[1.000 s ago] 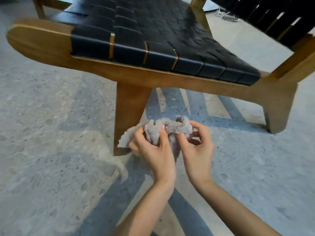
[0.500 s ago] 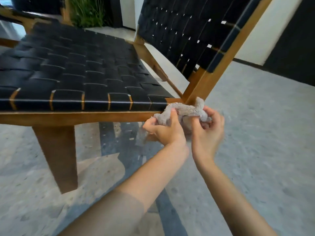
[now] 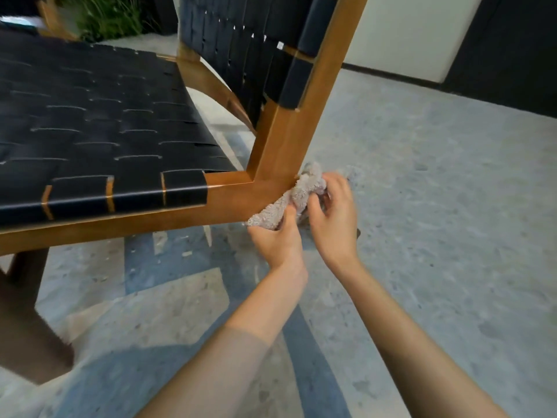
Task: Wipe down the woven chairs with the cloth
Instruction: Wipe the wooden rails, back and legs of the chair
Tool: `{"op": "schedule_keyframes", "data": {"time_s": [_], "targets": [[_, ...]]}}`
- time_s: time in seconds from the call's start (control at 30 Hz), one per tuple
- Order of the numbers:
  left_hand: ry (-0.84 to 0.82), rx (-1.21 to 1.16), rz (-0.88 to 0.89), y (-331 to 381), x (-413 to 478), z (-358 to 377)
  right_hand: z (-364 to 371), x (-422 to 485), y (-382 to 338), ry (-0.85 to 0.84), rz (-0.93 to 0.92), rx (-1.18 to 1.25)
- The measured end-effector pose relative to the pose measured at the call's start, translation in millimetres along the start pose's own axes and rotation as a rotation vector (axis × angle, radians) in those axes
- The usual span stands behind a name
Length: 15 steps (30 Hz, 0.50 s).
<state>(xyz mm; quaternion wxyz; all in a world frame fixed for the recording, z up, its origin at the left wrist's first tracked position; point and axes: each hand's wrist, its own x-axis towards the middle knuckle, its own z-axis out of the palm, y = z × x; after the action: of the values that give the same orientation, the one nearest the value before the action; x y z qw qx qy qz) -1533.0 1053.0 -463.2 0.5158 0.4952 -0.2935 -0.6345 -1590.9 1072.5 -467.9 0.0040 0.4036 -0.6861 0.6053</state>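
Your left hand [image 3: 278, 238] and right hand [image 3: 333, 220] both pinch the bunched cloth [image 3: 303, 193] with curled fingers, holding it against the wooden rear corner of the chair [image 3: 281, 152], probably to gather a firm pad for wiping.

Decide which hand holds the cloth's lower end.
The left hand: it pinches the low end of the cloth by the seat rail, whereas the right hand grips the bunched upper part beside the back post.
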Motion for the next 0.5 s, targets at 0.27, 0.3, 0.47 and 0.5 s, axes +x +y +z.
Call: {"op": "schedule_keyframes", "data": {"time_s": [0.27,0.3,0.47,0.5], "targets": [[-0.177,0.218,-0.096,-85,18,39,-30,5,100,-0.182,0.155,-0.138],[-0.177,0.25,-0.139,-95,20,43,-32,8,111,-0.21,0.207,-0.143],[-0.198,0.337,-0.241,-130,30,60,-43,18,155,-0.321,0.425,-0.194],[-0.202,0.353,-0.247,-134,31,62,-44,20,159,-0.333,0.463,-0.187]]}}
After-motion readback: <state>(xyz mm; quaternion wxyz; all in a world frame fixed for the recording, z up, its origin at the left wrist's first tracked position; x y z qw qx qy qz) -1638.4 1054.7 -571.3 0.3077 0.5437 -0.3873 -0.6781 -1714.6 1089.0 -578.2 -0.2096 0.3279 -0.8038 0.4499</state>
